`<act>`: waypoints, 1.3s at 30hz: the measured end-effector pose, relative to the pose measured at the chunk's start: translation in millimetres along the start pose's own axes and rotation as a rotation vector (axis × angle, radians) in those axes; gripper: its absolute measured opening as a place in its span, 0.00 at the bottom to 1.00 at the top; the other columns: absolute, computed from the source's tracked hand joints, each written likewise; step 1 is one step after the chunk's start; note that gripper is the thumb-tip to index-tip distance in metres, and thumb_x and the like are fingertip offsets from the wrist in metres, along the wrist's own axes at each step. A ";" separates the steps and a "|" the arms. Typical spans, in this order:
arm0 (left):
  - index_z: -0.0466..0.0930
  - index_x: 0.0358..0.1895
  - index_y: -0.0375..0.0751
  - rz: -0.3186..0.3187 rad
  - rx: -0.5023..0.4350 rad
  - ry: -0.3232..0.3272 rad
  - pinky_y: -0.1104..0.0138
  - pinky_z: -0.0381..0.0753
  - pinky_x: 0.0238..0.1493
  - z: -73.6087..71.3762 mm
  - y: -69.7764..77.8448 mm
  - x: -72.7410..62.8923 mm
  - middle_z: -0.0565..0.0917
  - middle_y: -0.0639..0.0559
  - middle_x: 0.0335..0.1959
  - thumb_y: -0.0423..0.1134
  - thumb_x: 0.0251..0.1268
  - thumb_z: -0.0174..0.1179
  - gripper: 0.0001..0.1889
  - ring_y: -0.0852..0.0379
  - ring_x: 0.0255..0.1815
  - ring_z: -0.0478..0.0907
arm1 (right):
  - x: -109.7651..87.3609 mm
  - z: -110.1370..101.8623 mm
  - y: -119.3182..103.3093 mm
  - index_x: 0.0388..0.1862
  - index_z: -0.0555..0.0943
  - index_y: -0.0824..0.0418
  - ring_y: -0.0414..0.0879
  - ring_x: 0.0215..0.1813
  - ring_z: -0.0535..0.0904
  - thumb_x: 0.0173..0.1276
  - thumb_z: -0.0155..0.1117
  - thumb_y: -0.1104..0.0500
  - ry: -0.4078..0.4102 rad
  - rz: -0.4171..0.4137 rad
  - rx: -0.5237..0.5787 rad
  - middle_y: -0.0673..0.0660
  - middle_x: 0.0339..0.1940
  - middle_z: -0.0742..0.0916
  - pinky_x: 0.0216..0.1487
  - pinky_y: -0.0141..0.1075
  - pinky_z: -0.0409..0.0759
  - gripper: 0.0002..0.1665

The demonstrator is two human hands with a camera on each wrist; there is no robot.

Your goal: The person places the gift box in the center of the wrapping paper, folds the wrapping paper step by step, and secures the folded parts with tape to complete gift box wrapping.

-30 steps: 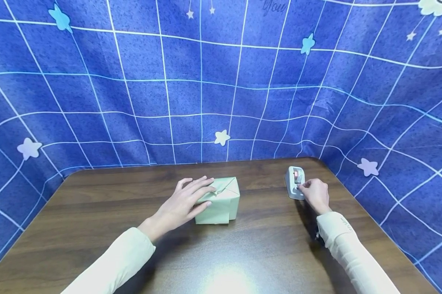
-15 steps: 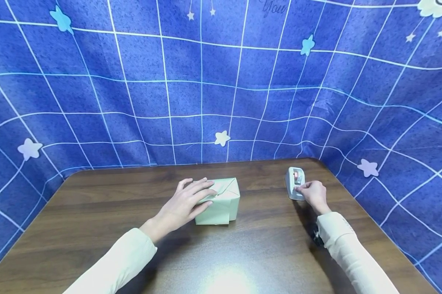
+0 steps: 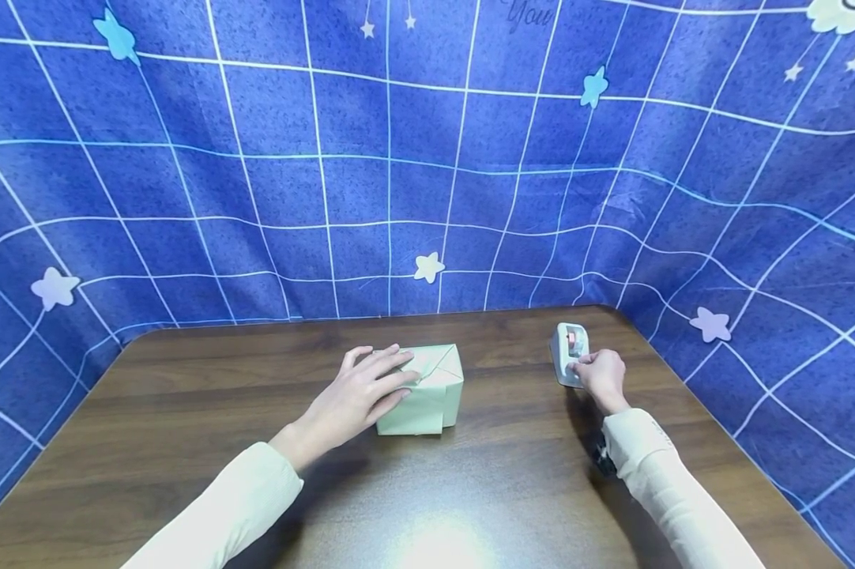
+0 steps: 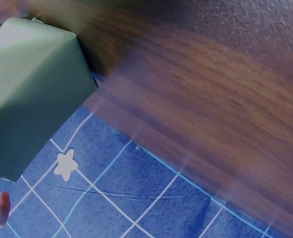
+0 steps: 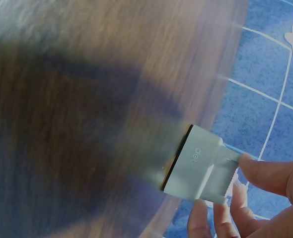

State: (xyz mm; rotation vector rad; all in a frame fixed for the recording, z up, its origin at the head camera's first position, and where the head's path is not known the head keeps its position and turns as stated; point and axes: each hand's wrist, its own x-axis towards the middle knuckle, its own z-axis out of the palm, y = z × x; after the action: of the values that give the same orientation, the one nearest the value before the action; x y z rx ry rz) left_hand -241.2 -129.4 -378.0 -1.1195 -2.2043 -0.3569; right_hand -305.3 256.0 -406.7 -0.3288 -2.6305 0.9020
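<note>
A box wrapped in pale green paper (image 3: pixel 416 411) stands on the table, folded seams showing on top. My left hand (image 3: pixel 359 395) rests on its left part, fingers laid over the top and thumb at the front side. The left wrist view shows the wrapped box (image 4: pixel 42 94) with a fingertip (image 4: pixel 4 206) at its lower edge. To the right, my right hand (image 3: pixel 601 375) is at the front end of a light grey tape dispenser (image 3: pixel 559 363) holding a pinkish roll (image 3: pixel 571 341). In the right wrist view, thumb and curled fingers hold the dispenser (image 5: pixel 191 161); any tape strip between them is hidden.
Both things stand on a dark brown wooden table (image 3: pixel 221 379), the dispenser near its back right corner. A blue curtain (image 3: pixel 292 197) with white grid lines and stars hangs behind the table and along its right side.
My right hand has shifted slightly to the left at the dispenser's front, its wrist moving the same way. The left hand and the wrapped box stay in place.
</note>
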 end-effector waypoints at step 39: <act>0.73 0.49 0.49 -0.117 -0.085 -0.031 0.48 0.58 0.59 0.0 2.9 3.0 0.76 0.51 0.57 0.42 0.61 0.58 0.13 0.51 0.64 0.68 | 0.7 7.1 -4.7 0.47 0.77 0.76 0.47 0.34 0.74 0.62 0.54 0.60 -0.044 0.409 0.374 0.69 0.46 0.77 0.29 0.33 0.82 0.21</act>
State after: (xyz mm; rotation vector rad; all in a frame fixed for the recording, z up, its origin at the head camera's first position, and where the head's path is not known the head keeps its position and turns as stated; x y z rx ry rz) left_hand -240.2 -125.8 -376.2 -1.0487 -2.3074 -0.4905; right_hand -309.2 248.7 -408.9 -0.7679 -2.3994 1.5161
